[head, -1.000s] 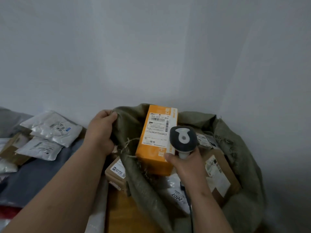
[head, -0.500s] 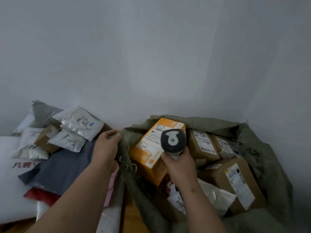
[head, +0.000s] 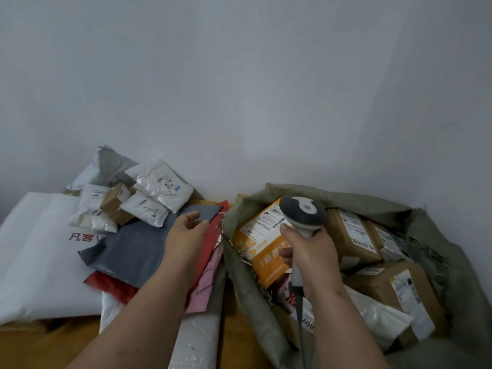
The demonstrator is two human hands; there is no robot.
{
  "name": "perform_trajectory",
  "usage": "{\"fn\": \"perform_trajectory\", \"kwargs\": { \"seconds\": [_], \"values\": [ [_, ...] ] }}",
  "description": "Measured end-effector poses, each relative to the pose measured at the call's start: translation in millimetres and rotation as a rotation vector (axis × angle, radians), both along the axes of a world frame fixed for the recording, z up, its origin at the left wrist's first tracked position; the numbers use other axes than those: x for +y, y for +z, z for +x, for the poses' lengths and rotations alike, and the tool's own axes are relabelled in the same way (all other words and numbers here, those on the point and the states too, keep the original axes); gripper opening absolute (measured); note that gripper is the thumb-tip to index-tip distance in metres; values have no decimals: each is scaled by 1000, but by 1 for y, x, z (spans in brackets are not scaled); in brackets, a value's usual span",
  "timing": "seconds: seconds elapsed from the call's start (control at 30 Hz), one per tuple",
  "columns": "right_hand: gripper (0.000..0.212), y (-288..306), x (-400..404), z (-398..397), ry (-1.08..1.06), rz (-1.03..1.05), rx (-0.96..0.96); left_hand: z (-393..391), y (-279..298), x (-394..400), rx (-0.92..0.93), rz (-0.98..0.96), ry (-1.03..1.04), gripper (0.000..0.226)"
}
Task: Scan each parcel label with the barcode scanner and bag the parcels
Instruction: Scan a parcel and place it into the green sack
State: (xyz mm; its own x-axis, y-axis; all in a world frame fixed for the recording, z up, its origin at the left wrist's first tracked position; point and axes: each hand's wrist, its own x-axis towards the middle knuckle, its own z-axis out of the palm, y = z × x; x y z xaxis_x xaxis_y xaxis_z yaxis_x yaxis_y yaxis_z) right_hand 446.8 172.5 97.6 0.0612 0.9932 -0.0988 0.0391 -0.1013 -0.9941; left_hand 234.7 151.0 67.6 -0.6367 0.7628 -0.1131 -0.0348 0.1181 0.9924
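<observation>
Over the left-hand pile in the head view, reaching with the left hand (head: pixel 186 230), fingers loosely spread and holding nothing, hovering by the grey mailer (head: pixel 138 251). Gripping the barcode scanner (head: pixel 302 211) in the right hand (head: pixel 310 257), fingers curled round its handle, head held over the orange box (head: pixel 262 245) lying inside the green sack (head: pixel 431 235) with brown cartons (head: pixel 354 235). Waiting unscanned on the surface (head: pixel 40 344): white padded pouches (head: pixel 159 182) and flat mailers. Judging the mailers as soft, light and floppy, probably slick; best pinching one by an edge or corner, label side up. Judging the cartons as stiff, better clasped across the sides.
</observation>
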Motion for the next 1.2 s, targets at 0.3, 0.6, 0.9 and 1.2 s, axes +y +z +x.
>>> {"fn": "perform_trajectory", "kwargs": {
  "seconds": [0.3, 0.6, 0.9, 1.2],
  "values": [
    [27, -3, -52, -109, 227, -85, -9, -88, -31, -60, -9, -141, 39, 33],
    [24, -40, -91, -211, 235, -160, -32, -190, -52, -112, -43, -207, 82, 37],
    [19, -51, -75, -259, 227, -222, -19, -232, -52, -89, -118, -214, 67, 36],
    [16, -72, -2, -287, 257, -335, 116, -240, -66, -1, -71, -297, 47, 53]
  ]
}}
